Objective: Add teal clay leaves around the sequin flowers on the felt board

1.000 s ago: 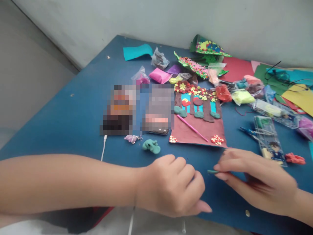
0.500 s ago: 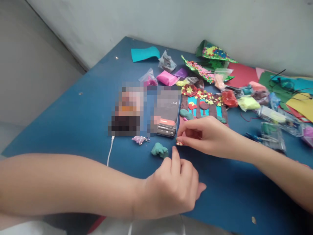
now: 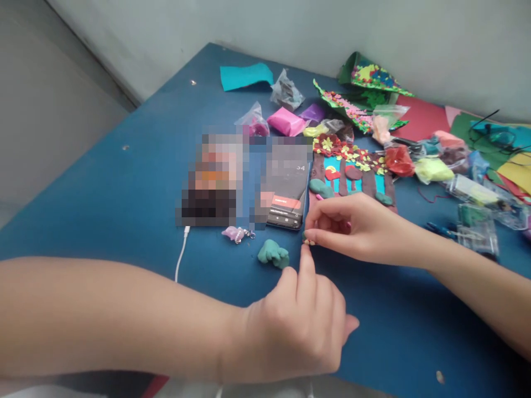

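A tiny green piece with pale dots (image 3: 307,240), apparently modelling clay, is pinched between the thumb and forefinger of my right hand (image 3: 352,226). My left hand (image 3: 309,318) lies palm down just in front, one finger stretched out to touch that piece and the others bent; its palm is hidden. Left of the fingertips rests a lump of teal clay (image 3: 272,253) on the blue table (image 3: 103,204). Behind my right hand is a clay picture (image 3: 354,171) with brown bars, red shapes and yellow flowers, partly covered by the hand.
A phone (image 3: 286,193) and a blurred-out device (image 3: 213,188) with a white cable (image 3: 180,262) lie left of the picture. A purple charm (image 3: 234,234) sits before them. Bags of coloured clay (image 3: 286,121), a clear box (image 3: 477,226) and glasses (image 3: 493,132) lie behind and right.
My left hand has shifted slightly right, its stretched finger now meeting the small piece. My right hand still pinches it. The whole view has shifted a little.
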The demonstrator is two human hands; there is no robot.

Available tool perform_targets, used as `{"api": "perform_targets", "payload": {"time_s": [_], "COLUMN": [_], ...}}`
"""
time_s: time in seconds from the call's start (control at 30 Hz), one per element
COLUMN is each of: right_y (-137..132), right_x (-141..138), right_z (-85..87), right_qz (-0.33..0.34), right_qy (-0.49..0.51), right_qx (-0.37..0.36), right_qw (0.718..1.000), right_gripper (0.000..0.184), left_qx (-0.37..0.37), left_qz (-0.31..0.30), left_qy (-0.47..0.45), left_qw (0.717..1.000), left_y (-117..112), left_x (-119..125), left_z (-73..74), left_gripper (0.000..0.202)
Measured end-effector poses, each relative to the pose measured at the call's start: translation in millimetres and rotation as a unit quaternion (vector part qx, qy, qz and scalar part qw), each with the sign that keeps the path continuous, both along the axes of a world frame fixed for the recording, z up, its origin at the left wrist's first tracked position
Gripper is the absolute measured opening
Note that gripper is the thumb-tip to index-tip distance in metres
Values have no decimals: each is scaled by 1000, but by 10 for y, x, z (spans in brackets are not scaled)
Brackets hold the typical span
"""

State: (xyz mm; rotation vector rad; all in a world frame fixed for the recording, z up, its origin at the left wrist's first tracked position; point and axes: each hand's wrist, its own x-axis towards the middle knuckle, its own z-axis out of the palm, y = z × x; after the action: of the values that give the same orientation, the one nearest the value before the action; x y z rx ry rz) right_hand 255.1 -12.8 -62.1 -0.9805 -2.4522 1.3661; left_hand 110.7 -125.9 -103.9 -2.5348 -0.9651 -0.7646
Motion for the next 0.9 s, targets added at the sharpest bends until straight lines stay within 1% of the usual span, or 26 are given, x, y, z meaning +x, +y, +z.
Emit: {"api": "perform_targets", "payload": {"time_s": [0.33,0.5,0.63,0.9], "right_y": [-12,4,18,-13], "right_x": [8,30,47,63], "right_z": [-35,-92,-116,-64], "right_qz": [11,13,20,15], "right_qy": [-13,-26,-37,-9], "right_qx": [5,42,67,70], "right_qw": [1000,999,997,997], "right_gripper": [9,8,8,20], "left_qx": [7,-21,-22,-27], "left_qz": [7,8,4,0], "left_qy": [0,4,15,29], "left_qw": [1000,1000,1000,999], "left_y": [-4,8,20,36], "left_x": [14,12,15,30], "left_z": [3,1,34,63], "left_gripper": [37,36,36,37]}}
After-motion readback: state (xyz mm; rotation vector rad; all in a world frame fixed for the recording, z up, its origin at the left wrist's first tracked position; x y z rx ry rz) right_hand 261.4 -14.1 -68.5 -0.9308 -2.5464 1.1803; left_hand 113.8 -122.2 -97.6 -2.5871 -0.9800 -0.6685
